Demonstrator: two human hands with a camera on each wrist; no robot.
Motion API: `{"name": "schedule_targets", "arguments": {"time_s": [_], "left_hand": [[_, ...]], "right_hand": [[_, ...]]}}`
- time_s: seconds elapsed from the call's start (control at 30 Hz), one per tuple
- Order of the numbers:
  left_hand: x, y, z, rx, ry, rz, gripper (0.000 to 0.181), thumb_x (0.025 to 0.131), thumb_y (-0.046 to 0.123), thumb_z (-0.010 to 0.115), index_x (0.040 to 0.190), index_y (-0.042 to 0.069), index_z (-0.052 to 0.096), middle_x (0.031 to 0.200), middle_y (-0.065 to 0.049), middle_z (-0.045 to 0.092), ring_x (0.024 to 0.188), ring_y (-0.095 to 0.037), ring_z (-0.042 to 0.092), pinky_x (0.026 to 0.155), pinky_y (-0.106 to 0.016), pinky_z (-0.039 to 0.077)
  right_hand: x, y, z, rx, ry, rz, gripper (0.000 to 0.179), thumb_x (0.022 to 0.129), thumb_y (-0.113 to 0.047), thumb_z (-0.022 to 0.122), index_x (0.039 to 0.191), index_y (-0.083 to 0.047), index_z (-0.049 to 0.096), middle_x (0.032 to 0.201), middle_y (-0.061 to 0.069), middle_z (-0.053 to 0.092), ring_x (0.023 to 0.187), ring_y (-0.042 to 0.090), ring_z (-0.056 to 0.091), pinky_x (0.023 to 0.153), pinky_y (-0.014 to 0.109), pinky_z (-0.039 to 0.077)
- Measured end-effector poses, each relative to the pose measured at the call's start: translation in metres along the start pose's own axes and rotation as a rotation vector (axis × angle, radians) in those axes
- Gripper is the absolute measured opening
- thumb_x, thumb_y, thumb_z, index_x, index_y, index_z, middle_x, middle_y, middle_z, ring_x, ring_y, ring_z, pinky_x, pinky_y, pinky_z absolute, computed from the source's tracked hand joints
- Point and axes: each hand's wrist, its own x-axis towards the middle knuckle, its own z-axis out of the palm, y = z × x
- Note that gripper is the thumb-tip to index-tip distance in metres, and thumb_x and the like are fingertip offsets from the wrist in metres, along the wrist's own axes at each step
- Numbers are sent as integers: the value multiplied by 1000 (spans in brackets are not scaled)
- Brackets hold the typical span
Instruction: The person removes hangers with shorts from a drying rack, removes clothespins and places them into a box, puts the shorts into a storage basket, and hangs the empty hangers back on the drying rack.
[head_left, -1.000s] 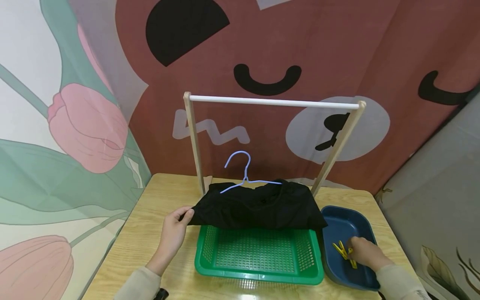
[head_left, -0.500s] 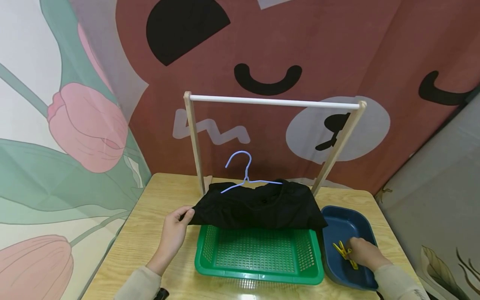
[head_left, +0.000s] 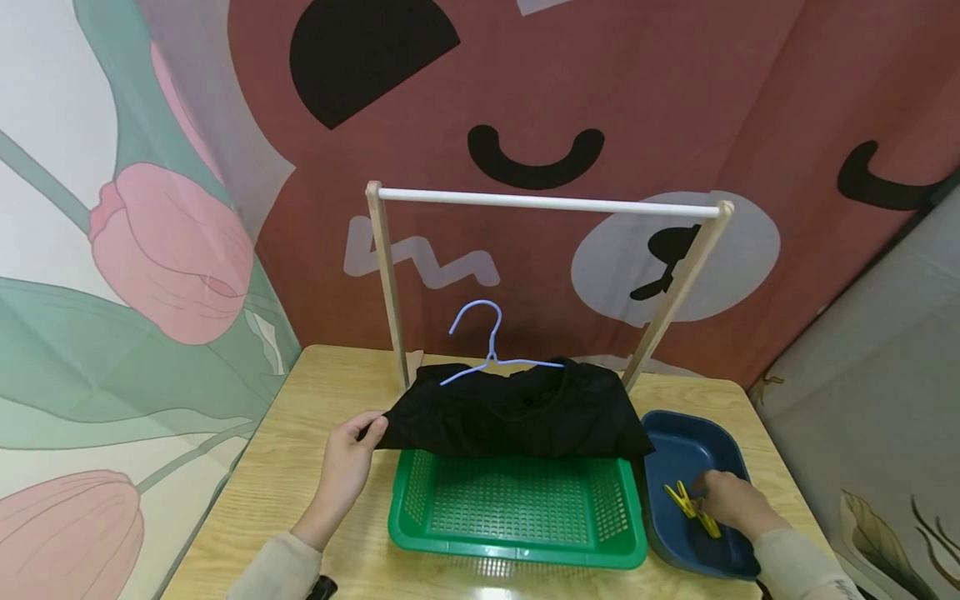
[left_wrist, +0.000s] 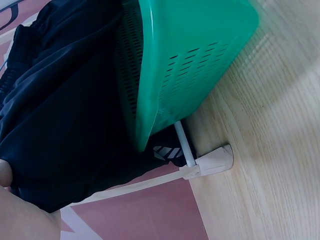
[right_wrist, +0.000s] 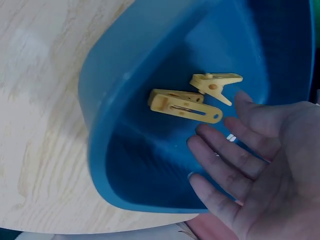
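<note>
My left hand point(head_left: 351, 458) pinches the left corner of a pair of black shorts point(head_left: 517, 412), which drape over the back of a green basket point(head_left: 517, 552). A gathered waistband point(left_wrist: 20, 50) shows in the left wrist view. From the top of the shorts rises a light-blue hanger point(head_left: 492, 337), its lower part hidden in the cloth. Over a blue tub point(head_left: 697, 429), my right hand point(head_left: 735, 504) reaches in with relaxed fingers. Yellow clothespins point(right_wrist: 187, 107) lie on the tub's floor just beyond those fingertips, and nothing is gripped.
Behind the shorts stands a rack with wooden posts point(head_left: 671, 300) and a white rail point(head_left: 547, 202). One rack foot point(left_wrist: 215, 161) sits beside the basket. The wooden table point(head_left: 300, 417) meets a printed cloth backdrop point(head_left: 540, 275).
The yellow clothespins have shifted slightly beside my right hand, which has moved only a little. My left hand keeps its pinch on the shorts in the same place.
</note>
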Motion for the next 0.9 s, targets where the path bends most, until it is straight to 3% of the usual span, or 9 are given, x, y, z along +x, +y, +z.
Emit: {"name": "schedule_targets", "arguments": {"time_s": [0.23,0.5,0.9], "left_hand": [[1,1,1,-14,14,-1,22,101,14,58,110,0,72,111,-12,70,106,-22,62,89,-26,48],[0,1,1,-13,21,13,20,100,12,60,109,-1,73,109,-12,71,103,-19,63,87,-25,49],[0,2,1,-11,21,12,21,101,13,59,110,0,73,110,-12,71,104,-19,63,88,-25,49]], "right_hand": [[-2,-3,-10,3,21,14,25,92,-15,69,105,7,70,99,21,68,85,34,65,73,53,52],[1,-4,-21,35,46,20,35,97,-20,64,112,11,66,107,28,66,94,42,64,79,56,51],[-2,-24,-43,101,190,-58,36,100,-21,60,117,11,63,106,26,67,90,39,66,75,53,53]]}}
